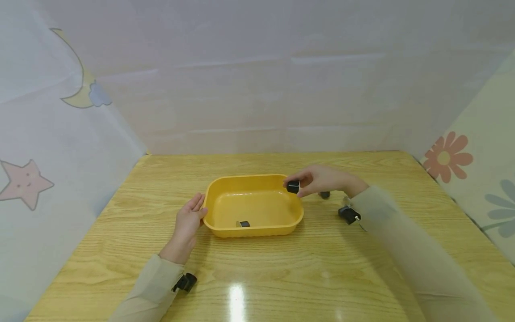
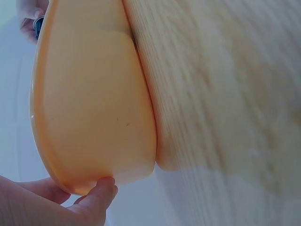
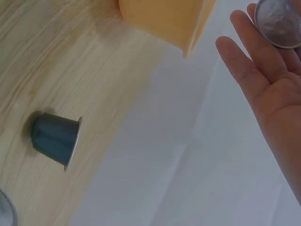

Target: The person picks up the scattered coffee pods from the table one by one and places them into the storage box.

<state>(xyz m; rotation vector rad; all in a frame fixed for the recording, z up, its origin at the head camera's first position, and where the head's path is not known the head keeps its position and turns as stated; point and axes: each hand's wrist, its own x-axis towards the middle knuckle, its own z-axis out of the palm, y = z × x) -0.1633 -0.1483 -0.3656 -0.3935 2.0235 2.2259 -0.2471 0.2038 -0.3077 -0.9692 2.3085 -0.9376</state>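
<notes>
A yellow tray (image 1: pixel 253 232) sits on the table with one dark coffee capsule (image 1: pixel 244 224) lying inside near its front wall. My left hand (image 1: pixel 187 222) grips the tray's left end, thumb and fingers on either side of the rim, as the left wrist view also shows. Above the tray's right rim, my right hand (image 1: pixel 323 178) holds another dark coffee capsule (image 1: pixel 293 186) in its fingers. The silver lid of this held capsule (image 3: pixel 280 23) faces the right wrist camera.
Right of the tray, a dark capsule (image 3: pixel 55 139) lies on its side on the wooden table (image 1: pixel 257 277). Part of a silver round lid (image 3: pixel 5 211) shows at that view's lower left edge. Pale printed sheets (image 1: pixel 257 98) stand behind and beside the table.
</notes>
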